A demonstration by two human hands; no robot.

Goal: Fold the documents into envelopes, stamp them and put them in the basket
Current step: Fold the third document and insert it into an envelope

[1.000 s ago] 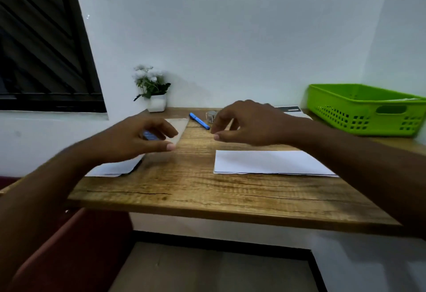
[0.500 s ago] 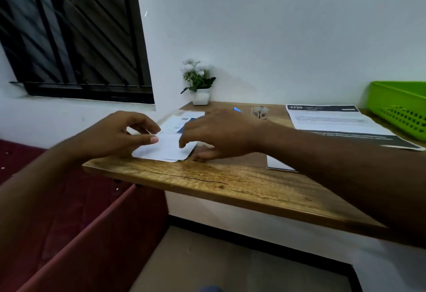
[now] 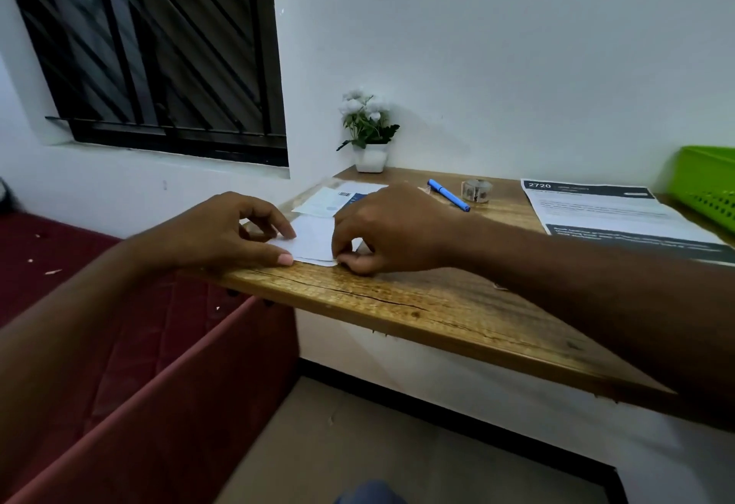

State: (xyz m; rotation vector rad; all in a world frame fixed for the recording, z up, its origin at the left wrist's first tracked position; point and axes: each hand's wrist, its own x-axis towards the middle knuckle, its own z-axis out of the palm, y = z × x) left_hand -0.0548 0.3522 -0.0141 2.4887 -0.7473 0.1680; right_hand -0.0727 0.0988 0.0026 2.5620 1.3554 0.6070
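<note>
I count two hands on one white envelope (image 3: pixel 314 239) at the table's (image 3: pixel 397 300) near-left edge, my 11 o'clock. My left hand (image 3: pixel 222 233) pinches its left edge between thumb and curled fingers. My right hand (image 3: pixel 389 229) pinches its near corner. One printed document (image 3: pixel 596 209) lies at 2 o'clock, with one green basket (image 3: pixel 708 185) beyond it. One blue pen (image 3: pixel 448 195) lies at 12.
</note>
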